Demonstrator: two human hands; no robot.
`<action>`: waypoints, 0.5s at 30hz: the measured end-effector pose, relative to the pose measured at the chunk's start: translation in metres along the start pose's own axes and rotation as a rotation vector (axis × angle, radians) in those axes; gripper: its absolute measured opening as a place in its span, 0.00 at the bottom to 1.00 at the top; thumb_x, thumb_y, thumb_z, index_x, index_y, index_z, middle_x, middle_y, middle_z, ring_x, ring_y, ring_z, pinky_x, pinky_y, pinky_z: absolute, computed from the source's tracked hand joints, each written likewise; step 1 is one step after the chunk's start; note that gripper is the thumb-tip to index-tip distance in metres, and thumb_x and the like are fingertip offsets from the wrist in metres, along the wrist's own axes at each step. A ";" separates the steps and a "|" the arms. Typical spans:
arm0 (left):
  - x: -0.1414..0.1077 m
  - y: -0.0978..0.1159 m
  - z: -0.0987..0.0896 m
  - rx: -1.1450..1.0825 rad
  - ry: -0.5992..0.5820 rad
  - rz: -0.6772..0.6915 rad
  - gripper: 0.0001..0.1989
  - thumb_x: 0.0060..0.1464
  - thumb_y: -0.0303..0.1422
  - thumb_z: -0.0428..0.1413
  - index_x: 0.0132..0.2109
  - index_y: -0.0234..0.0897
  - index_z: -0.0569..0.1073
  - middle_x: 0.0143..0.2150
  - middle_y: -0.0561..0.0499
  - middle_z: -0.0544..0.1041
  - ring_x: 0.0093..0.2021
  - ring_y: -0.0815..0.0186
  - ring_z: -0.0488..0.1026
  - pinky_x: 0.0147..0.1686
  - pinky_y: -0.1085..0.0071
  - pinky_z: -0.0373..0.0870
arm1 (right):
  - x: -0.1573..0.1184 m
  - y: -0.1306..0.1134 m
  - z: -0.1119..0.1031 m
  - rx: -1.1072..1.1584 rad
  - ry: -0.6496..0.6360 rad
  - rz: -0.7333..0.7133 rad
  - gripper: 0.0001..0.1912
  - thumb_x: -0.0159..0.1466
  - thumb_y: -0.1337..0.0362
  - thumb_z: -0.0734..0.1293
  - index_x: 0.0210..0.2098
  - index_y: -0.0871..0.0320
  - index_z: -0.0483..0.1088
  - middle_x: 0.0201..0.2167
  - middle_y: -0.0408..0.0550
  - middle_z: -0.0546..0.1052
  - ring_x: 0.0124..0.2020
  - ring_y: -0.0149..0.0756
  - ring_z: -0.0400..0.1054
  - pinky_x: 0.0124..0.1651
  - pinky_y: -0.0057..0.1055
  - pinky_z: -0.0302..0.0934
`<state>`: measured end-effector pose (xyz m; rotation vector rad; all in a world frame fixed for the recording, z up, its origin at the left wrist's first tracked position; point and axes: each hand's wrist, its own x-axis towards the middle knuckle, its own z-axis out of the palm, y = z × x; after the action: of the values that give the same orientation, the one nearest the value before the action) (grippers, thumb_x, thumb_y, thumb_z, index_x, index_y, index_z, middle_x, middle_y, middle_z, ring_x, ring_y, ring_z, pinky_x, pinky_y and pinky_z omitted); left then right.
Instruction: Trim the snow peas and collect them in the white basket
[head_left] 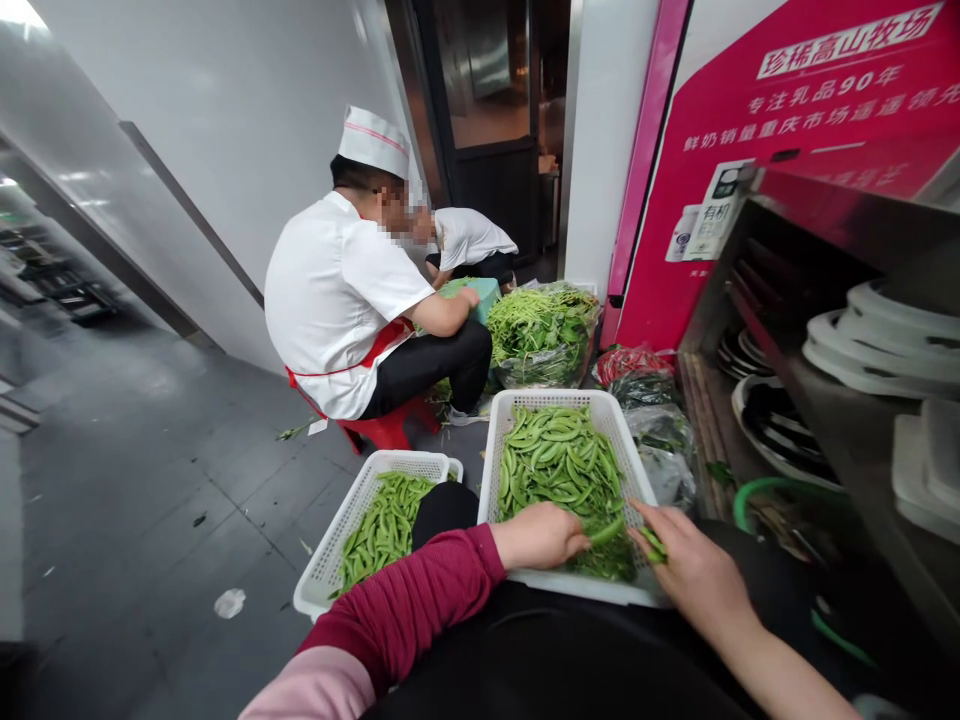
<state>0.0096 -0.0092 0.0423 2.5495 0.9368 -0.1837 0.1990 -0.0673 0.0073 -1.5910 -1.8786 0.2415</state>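
Over the near edge of a white perforated basket (493, 480) heaped with green pea pods (559, 450), my left hand (544, 535) is closed, pinching one end of a pea pod (607, 531). That pod points right toward my other hand. At the basket's right near corner, my right hand (694, 565) is closed with another green pod piece (652, 545) between thumb and fingers. A second white basket (319, 570), lower at the left, holds more pea pods (382, 525), partly hidden by my knee.
Ahead, a person in white (337, 290) sits on a red stool (386, 425); another person (472, 240) crouches beyond. Leafy greens (540, 325) fill a plastic bag. A metal shelf (832, 230) with plates (885, 340) and a green-rimmed tub (750, 490) are at right. Scraps (229, 603) dot the floor.
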 end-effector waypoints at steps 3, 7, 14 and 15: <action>-0.002 0.000 0.003 0.174 0.046 0.106 0.17 0.54 0.41 0.45 0.31 0.34 0.71 0.29 0.46 0.74 0.29 0.65 0.70 0.28 0.73 0.63 | 0.004 -0.010 -0.006 -0.075 -0.247 -0.252 0.11 0.57 0.65 0.59 0.37 0.53 0.70 0.31 0.47 0.72 0.31 0.34 0.68 0.31 0.25 0.60; -0.007 0.000 0.007 0.226 0.195 0.259 0.20 0.57 0.42 0.40 0.31 0.34 0.70 0.28 0.47 0.72 0.29 0.68 0.69 0.27 0.75 0.61 | 0.014 -0.019 -0.004 0.095 -0.494 -0.169 0.03 0.52 0.66 0.64 0.24 0.55 0.69 0.25 0.43 0.70 0.27 0.33 0.66 0.30 0.26 0.58; 0.007 -0.005 0.014 0.076 0.396 0.095 0.23 0.58 0.41 0.35 0.32 0.33 0.70 0.28 0.47 0.71 0.30 0.67 0.68 0.30 0.74 0.61 | 0.010 -0.032 0.020 0.814 -0.495 0.547 0.10 0.50 0.58 0.66 0.23 0.58 0.64 0.08 0.35 0.61 0.10 0.26 0.53 0.15 0.23 0.48; 0.012 -0.007 0.016 0.027 0.427 0.015 0.23 0.59 0.40 0.35 0.32 0.33 0.70 0.28 0.47 0.72 0.30 0.68 0.68 0.31 0.74 0.61 | 0.011 -0.033 0.021 0.955 -0.426 0.633 0.12 0.51 0.56 0.66 0.22 0.58 0.62 0.07 0.34 0.60 0.09 0.25 0.52 0.14 0.23 0.47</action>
<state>0.0148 -0.0043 0.0227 2.6712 1.0677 0.3696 0.1598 -0.0593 0.0129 -1.3993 -1.1064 1.5810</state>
